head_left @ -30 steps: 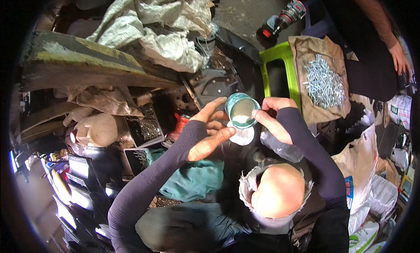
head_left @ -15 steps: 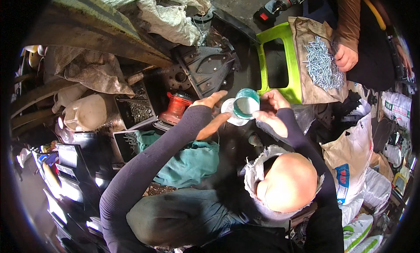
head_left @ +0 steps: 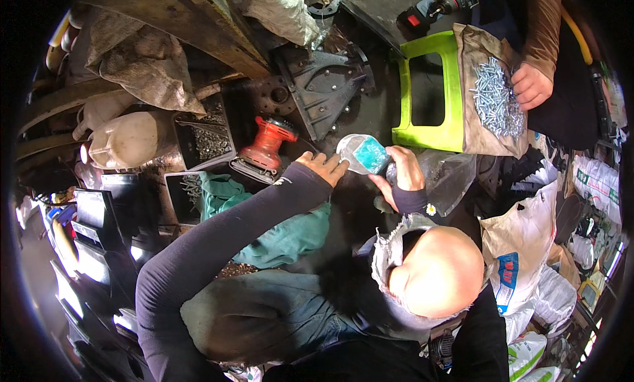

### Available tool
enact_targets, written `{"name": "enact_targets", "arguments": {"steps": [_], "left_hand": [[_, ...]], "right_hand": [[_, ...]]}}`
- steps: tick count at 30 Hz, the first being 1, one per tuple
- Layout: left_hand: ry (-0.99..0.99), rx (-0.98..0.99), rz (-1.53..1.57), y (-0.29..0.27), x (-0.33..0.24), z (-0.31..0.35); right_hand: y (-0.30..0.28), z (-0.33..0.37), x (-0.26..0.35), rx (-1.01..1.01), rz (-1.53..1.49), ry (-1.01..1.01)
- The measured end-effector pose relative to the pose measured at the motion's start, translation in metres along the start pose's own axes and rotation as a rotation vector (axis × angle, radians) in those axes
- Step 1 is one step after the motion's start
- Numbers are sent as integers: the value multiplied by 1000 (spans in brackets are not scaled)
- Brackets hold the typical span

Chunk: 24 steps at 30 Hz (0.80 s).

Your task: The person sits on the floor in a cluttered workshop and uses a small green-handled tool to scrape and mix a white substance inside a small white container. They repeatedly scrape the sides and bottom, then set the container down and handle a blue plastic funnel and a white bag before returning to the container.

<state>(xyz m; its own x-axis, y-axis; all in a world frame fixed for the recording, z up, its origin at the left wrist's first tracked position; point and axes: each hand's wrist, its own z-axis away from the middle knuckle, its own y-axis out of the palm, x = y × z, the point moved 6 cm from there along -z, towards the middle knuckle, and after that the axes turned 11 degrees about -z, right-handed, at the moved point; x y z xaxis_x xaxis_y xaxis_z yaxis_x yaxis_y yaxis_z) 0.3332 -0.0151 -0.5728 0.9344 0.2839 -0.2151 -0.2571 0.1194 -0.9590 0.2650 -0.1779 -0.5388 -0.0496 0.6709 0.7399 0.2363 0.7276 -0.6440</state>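
Between my hands is a clear, rounded plastic cup [head_left: 352, 144] with a turquoise part [head_left: 373, 155] at its right; I cannot tell whether they are one piece or two. My left hand [head_left: 323, 167] has its fingers curled at the cup's left edge, fingertips touching it. From the right, my right hand [head_left: 405, 172] grips the turquoise side, thumb below and fingers above. A clear plastic bag [head_left: 449, 177] lies just right of my right hand. The red power sander [head_left: 269, 144] stands left of the cup, beyond my left hand.
Across from me, another person's hand [head_left: 532, 86] touches a heap of silver screws [head_left: 494, 98] on brown cloth over a lime green stool [head_left: 450, 84]. Metal bins of hardware [head_left: 211, 137], a green cloth [head_left: 290, 233] and a dark metal casting [head_left: 323, 88] lie around. A cordless drill [head_left: 456, 0] sits far right.
The cup has tilted, its turquoise mouth no longer facing up. My left hand has turned back-up with fingers curled in; my right hand has rotated around the turquoise side. The view has shifted slightly.
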Motion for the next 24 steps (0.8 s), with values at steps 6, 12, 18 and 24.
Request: {"name": "enact_targets", "arguments": {"steps": [6,12,18,24], "left_hand": [[9,100,-26,5,1,3],[21,107,-12,6,1,3],[15,89,5,2,2,5],[40,46,46,-2,3,5]], "right_hand": [[9,6,1,12,50,-87],[10,4,2,-4,32,-49],[6,10,-20,-29,-117,344],[-1,18,-50,-37,-863,826]]}}
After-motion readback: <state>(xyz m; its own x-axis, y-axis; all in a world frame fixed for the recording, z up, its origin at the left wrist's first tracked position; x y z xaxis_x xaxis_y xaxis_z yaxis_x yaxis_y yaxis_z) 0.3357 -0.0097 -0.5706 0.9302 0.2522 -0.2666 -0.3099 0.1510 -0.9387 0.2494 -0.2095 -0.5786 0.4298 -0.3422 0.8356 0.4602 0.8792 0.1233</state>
